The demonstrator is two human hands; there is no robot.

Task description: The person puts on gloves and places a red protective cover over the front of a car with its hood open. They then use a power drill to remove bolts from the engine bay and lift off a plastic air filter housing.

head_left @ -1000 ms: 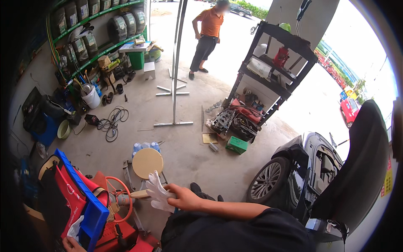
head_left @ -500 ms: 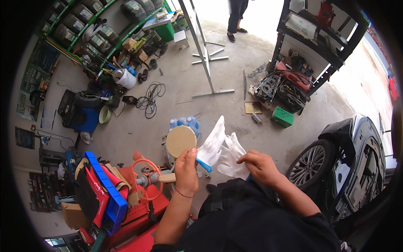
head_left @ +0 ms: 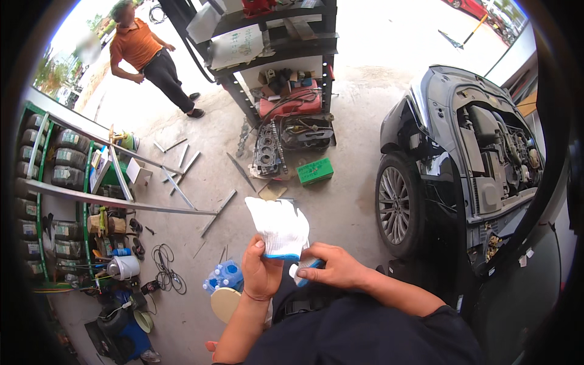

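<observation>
My left hand (head_left: pixel 260 272) pinches the blue cuff of a white knit work glove (head_left: pixel 280 226), which stands up above my fingers. My right hand (head_left: pixel 331 266) holds a second glove's blue-edged cuff (head_left: pixel 302 270), bunched in the fist, right beside the left hand. Both hands sit close together in front of my dark-clothed lap.
A black car (head_left: pixel 468 176) with its bonnet open stands at the right. A metal shelf rack (head_left: pixel 274 48) with engine parts and a green box (head_left: pixel 315 171) is ahead. Tyre racks (head_left: pixel 55 176) line the left. A person in an orange shirt (head_left: pixel 143 52) stands far left. Water bottles (head_left: pixel 225 274) lie below.
The view has swung round toward the car and rack. The gloves that hung loose between my hands are now separated, one held upright by its cuff in each hand.
</observation>
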